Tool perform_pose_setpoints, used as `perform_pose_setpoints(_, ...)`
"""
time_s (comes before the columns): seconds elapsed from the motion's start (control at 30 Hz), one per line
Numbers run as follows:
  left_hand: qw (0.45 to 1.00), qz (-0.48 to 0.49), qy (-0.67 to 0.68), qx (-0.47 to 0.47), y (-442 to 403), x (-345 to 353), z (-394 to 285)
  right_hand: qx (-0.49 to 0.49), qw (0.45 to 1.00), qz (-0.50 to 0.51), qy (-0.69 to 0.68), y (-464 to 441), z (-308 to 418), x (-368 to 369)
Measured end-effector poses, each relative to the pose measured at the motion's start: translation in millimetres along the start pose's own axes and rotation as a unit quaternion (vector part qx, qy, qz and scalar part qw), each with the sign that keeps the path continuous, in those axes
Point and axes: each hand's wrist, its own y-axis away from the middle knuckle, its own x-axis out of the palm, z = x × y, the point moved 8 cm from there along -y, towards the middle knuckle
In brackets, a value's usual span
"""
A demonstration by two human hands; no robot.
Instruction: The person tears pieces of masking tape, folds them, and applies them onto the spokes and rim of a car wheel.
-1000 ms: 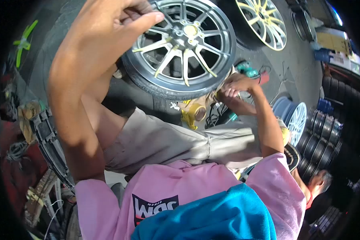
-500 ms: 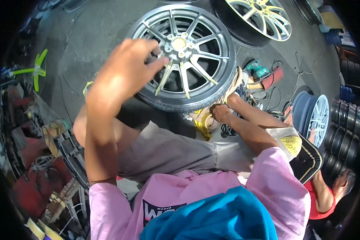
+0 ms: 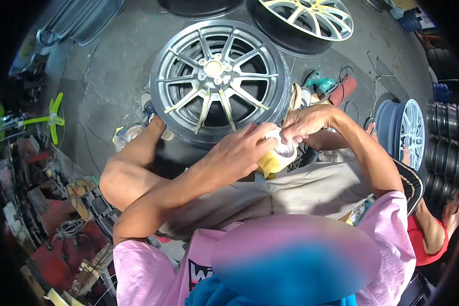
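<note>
My left hand (image 3: 242, 150) and my right hand (image 3: 306, 126) come together in front of the wheel's near edge. Both are closed at a pale yellow roll of tape (image 3: 276, 164), whose open ring faces up between them. Fingers hide part of the roll, including a whitish piece at its top. Just beyond lies a grey multi-spoke wheel rim (image 3: 160, 99), face up on a dark tyre. Yellowish strips run along its near spokes, and its centre is yellowish too.
Another rim with yellow spokes (image 3: 344, 28) leans at the back. A green power sander (image 3: 327, 84) and its cord lie right of the wheel. Further right are a pale blue rim (image 3: 413, 132), stacked dark rims (image 3: 438, 115) and a person in red (image 3: 428, 234). Tools and clutter fill the left.
My left hand has come down from above the wheel to the tape beside my right hand. My right hand has risen slightly. The view has shifted.
</note>
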Motion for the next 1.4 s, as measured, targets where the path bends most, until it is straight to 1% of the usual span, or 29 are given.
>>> perform_pose_setpoints(0.03,1.0,-0.006,0.024,0.017,-3,-6,-1,-0.04,0.998,-0.024,-0.036,5,11,-6)
perform_pose_setpoints(0.07,0.999,-0.041,0.024,0.012,-2,-20,2,-0.079,0.993,-0.046,-0.072,10,20,-12)
perform_pose_setpoints(0.1,0.999,-0.041,0.021,0.014,-2,-27,4,-0.08,0.993,-0.049,-0.071,13,23,-14)
perform_pose_setpoints(0.17,0.991,-0.06,0.07,-0.097,-2,-39,28,-0.111,0.95,-0.211,-0.201,25,26,-43)
perform_pose_setpoints(0.2,0.986,-0.147,0.048,-0.065,-2,-53,29,-0.13,0.931,-0.275,-0.201,38,33,-57)
perform_pose_setpoints(0.23,0.986,-0.148,0.046,-0.064,-2,-55,30,-0.123,0.91,-0.354,-0.176,52,37,-68)
perform_pose_setpoints(0.3,0.978,-0.169,-0.019,-0.123,0,-66,39,-0.158,0.896,-0.377,-0.172,65,44,-79)
perform_pose_setpoints(0.33,0.973,-0.165,-0.03,-0.161,1,-68,45,-0.159,0.896,-0.377,-0.17,67,46,-79)
perform_pose_setpoints(0.43,0.962,-0.179,-0.06,-0.199,3,-69,49,-0.25,0.865,-0.377,-0.218,69,77,-62)
perform_pose_setpoints(0.5,0.96,-0.167,-0.07,-0.214,2,-62,51,-0.267,0.86,-0.378,-0.215,64,92,-46)
perform_pose_setpoints(0.53,0.959,-0.155,-0.08,-0.225,2,-58,52,-0.267,0.852,-0.364,-0.264,59,99,-34)
perform_pose_setpoints(0.57,0.958,-0.154,-0.08,-0.227,2,-55,51,-0.221,0.871,-0.376,-0.228,53,97,-30)
perform_pose_setpoints(0.63,0.96,-0.133,-0.067,-0.238,1,-46,51,-0.226,0.848,-0.421,-0.231,35,82,-24)
perform_pose_setpoints(0.67,0.961,-0.148,-0.066,-0.222,1,-45,48,-0.226,0.848,-0.421,-0.231,27,75,-23)
perform_pose_setpoints(0.73,0.962,-0.143,-0.066,-0.224,0,-45,47,-0.28,0.804,-0.467,-0.239,29,72,-29)
perform_pose_setpoints(0.77,0.962,-0.139,-0.066,-0.226,0,-45,48,-0.28,0.804,-0.467,-0.24,28,72,-29)
perform_pose_setpoints(0.83,0.96,-0.153,-0.074,-0.221,1,-47,47,-0.253,0.776,-0.451,-0.36,26,69,-27)
perform_pose_setpoints(0.87,0.959,-0.166,-0.081,-0.216,2,-48,47,-0.253,0.777,-0.451,-0.36,23,67,-27)
perform_pose_setpoints(0.93,0.958,-0.168,-0.087,-0.214,2,-47,46,-0.237,0.815,-0.467,-0.247,20,66,-26)
perform_pose_setpoints(0.97,0.958,-0.169,-0.094,-0.212,2,-47,46,-0.237,0.815,-0.467,-0.247,20,64,-26)
perform_pose_setpoints(1.03,0.958,-0.16,-0.09,-0.219,2,-46,47,-0.208,0.841,-0.456,-0.205,17,63,-26)
perform_pose_setpoints(1.1,0.958,-0.151,-0.088,-0.226,3,-47,47,-0.212,0.837,-0.447,-0.233,14,58,-27)
perform_pose_setpoints(1.17,0.958,-0.196,-0.113,-0.177,3,-60,38,-0.216,0.833,-0.438,-0.26,13,56,-29)
perform_pose_setpoints(1.2,0.958,-0.197,-0.113,-0.177,5,-65,39,-0.236,0.82,-0.442,-0.277,16,57,-31)
perform_pose_setpoints(1.27,0.972,-0.169,-0.084,-0.143,4,-70,39,-0.255,0.806,-0.445,-0.295,19,57,-34)
perform_pose_setpoints(1.3,0.972,-0.169,-0.083,-0.143,4,-70,42,-0.26,0.798,-0.454,-0.298,22,57,-36)
perform_pose_setpoints(1.33,0.971,-0.157,0.08,-0.163,4,-63,52,-0.265,0.791,-0.462,-0.301,24,57,-39)
perform_pose_setpoints(1.37,0.944,-0.14,0.241,-0.178,4,-54,59,-0.265,0.791,-0.462,-0.301,26,55,-42)
perform_pose_setpoints(1.4,0.944,-0.14,0.242,-0.178,3,-56,57,-0.26,0.8,-0.472,-0.265,30,55,-47)
